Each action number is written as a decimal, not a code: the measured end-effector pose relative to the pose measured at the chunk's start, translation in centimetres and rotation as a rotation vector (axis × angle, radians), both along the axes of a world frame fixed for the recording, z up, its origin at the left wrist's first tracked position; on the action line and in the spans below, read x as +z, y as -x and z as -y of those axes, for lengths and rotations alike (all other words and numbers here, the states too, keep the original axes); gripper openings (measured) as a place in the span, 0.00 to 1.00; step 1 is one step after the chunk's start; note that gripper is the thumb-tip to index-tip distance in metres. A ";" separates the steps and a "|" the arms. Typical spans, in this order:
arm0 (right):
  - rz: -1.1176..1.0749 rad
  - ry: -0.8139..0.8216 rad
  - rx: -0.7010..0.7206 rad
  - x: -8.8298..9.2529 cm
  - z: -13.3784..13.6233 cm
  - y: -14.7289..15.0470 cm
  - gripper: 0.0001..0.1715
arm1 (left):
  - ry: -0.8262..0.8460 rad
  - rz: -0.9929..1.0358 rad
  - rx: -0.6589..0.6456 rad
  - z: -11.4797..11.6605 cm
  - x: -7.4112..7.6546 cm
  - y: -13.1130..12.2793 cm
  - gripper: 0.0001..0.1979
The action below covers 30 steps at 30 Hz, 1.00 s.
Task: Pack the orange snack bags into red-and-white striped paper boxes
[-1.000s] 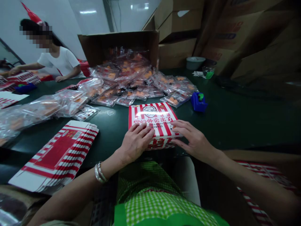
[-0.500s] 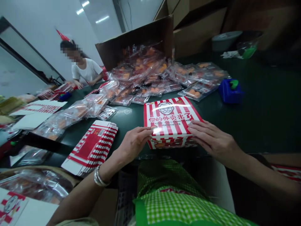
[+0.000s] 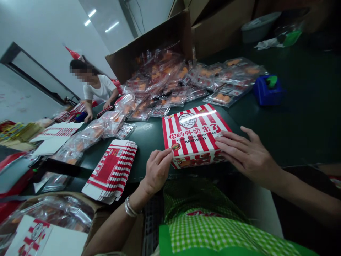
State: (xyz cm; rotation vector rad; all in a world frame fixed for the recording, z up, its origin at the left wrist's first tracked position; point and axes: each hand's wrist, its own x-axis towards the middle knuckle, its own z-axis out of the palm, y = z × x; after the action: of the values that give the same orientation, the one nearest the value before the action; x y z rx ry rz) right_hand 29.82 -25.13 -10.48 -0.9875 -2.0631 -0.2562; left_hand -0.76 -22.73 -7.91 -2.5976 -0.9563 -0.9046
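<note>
red-striped box [image 3: 195, 124] between hands [image 3: 159, 169] [image 3: 247, 154]; lid reads "takeaway has arrived"

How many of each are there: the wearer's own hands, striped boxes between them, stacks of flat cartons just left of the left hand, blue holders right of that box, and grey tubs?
Left hand and right hand: 2
Striped box: 1
Carton stack: 1
Blue holder: 1
Grey tub: 1
Total: 6
</note>
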 end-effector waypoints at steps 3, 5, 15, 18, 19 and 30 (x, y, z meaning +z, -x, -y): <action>-0.048 -0.028 0.004 -0.7 0.1 -0.1 0.35 | -0.029 0.028 0.005 1.2 -0.6 0.4 0.15; -0.078 -0.054 0.026 -1.1 0.0 -0.2 0.36 | -0.008 -0.001 0.024 1.5 0.2 0.2 0.15; -0.185 -0.078 0.079 -0.4 -1.3 -0.5 0.26 | -0.003 -0.180 -0.239 -3.3 1.8 -5.6 0.15; -0.214 -0.016 0.098 0.1 -1.9 -0.7 0.25 | -0.062 -0.150 -0.277 -4.8 0.8 -5.2 0.16; -0.232 0.008 0.087 0.2 -2.2 -0.9 0.25 | -0.092 -0.142 -0.300 -5.3 0.7 -5.0 0.17; -0.552 0.339 0.008 -0.5 -4.7 -4.4 0.13 | -0.258 -0.195 -0.307 -7.4 -0.5 -4.4 0.16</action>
State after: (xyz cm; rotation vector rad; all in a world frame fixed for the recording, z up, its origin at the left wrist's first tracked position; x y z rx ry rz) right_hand 34.24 -20.46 -10.95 -1.1004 -1.6231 0.3509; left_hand 3.62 -15.31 -8.37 -2.5838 -0.3690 -0.7628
